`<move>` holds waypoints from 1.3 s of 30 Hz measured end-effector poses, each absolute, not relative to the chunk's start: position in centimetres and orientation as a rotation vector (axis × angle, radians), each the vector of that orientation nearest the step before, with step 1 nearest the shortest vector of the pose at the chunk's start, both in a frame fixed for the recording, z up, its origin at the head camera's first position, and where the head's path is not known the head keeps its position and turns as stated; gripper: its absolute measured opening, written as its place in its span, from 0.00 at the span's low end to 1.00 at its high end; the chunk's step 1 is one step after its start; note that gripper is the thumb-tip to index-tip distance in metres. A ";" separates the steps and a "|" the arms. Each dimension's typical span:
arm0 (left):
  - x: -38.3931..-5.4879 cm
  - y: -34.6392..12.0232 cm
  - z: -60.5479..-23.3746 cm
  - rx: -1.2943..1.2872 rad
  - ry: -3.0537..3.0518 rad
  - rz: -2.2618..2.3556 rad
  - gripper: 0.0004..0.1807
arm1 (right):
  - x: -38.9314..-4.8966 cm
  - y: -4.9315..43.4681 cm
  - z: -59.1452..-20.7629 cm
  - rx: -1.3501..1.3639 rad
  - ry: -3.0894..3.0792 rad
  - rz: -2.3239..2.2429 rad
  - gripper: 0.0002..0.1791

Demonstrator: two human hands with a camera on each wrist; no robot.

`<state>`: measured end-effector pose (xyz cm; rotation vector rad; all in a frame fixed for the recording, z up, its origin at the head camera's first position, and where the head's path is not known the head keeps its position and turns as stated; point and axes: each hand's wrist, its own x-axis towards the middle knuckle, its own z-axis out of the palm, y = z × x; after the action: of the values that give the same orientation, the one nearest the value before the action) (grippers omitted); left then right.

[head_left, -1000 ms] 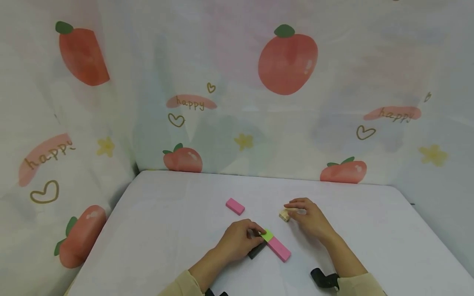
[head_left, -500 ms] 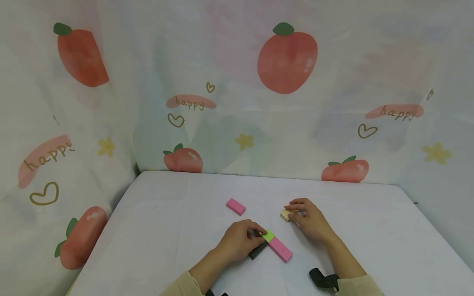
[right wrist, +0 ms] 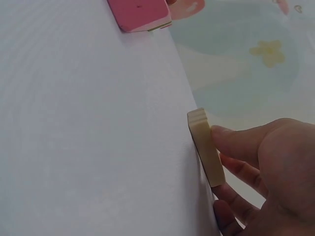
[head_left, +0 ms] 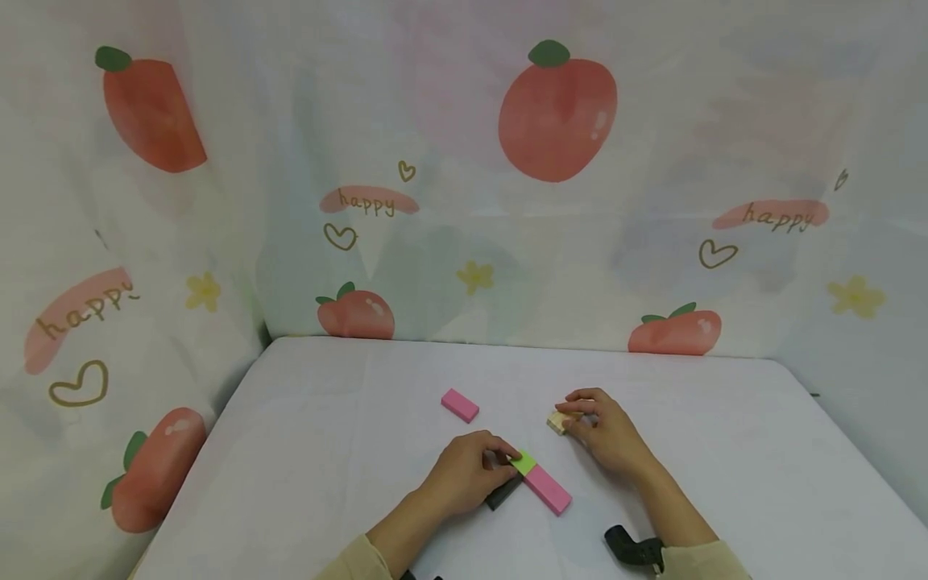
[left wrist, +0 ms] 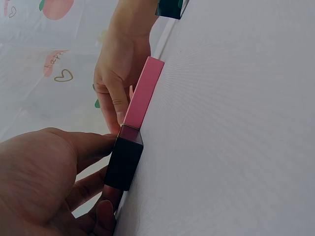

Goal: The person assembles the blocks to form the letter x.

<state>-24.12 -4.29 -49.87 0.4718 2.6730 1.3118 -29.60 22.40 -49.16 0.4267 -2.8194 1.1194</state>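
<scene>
My left hand (head_left: 467, 475) has thumb and forefinger curled at a lime-green block (head_left: 524, 462), which they seem to pinch at its left end. The green block meets the end of a long pink block (head_left: 548, 490). Just below the fingers lies a black block (head_left: 503, 493), whose dark face (left wrist: 124, 164) is close to the thumb in the left wrist view. Farther right, my right hand (head_left: 605, 431) pinches a small cream block (right wrist: 206, 147) low over the white table, thumb on one side and fingers on the other.
Another pink block (head_left: 460, 404) lies apart, beyond the left hand. A black device (head_left: 632, 548) sits by the right wrist. The white table (head_left: 326, 451) ends at a fruit-printed cloth wall (head_left: 435, 242) at the back and left.
Both hands and the blocks hold their places. Only the head view has shifted very slightly.
</scene>
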 end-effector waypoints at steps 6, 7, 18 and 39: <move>-24.1 -4.2 -49.8 0.466 2.664 1.314 0.09 | -29.6 22.7 -49.4 0.450 -2.794 1.139 0.13; -24.1 -4.2 -49.9 0.464 2.665 1.312 0.09 | -29.6 22.7 -49.5 0.458 -2.788 1.142 0.14; -24.2 -4.3 -49.9 0.470 2.670 1.307 0.09 | -29.4 22.2 -49.4 0.476 -2.791 1.150 0.14; -24.0 -4.2 -49.7 0.482 2.669 1.313 0.09 | -29.4 22.4 -49.5 0.511 -2.798 1.129 0.14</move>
<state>-23.97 -4.16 -49.73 0.4823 2.6686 1.3127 -29.37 22.44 -49.49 0.5110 -2.7975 1.1293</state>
